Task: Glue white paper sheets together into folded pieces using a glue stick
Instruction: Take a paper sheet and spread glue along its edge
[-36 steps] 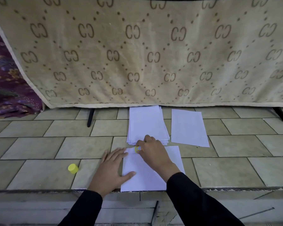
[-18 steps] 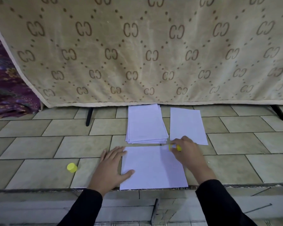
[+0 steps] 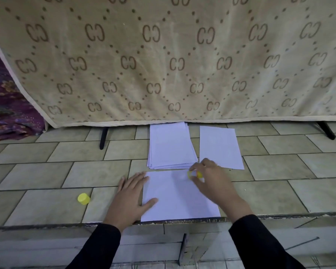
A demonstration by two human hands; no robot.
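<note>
A white sheet (image 3: 175,197) lies flat on the tiled floor at the step's edge. My left hand (image 3: 131,195) presses flat on its left edge, thumb on the paper. My right hand (image 3: 211,179) grips a yellow glue stick (image 3: 194,174), its tip down on the sheet's far edge, right of the middle; it is blurred by motion. Beyond the sheet lies a stack of white sheets (image 3: 170,146). A single white sheet (image 3: 219,147) lies to the stack's right. The yellow cap (image 3: 83,199) sits on the floor to the left.
A beige patterned blanket (image 3: 173,59) hangs across the back, over black stand legs (image 3: 103,138). Purple fabric (image 3: 6,105) lies at the far left. The tiled floor ends in a step edge (image 3: 47,225) just below the sheet.
My right hand carried the glue stick along the sheet's far edge from left to right, then slightly back towards the middle. The left hand stayed put.
</note>
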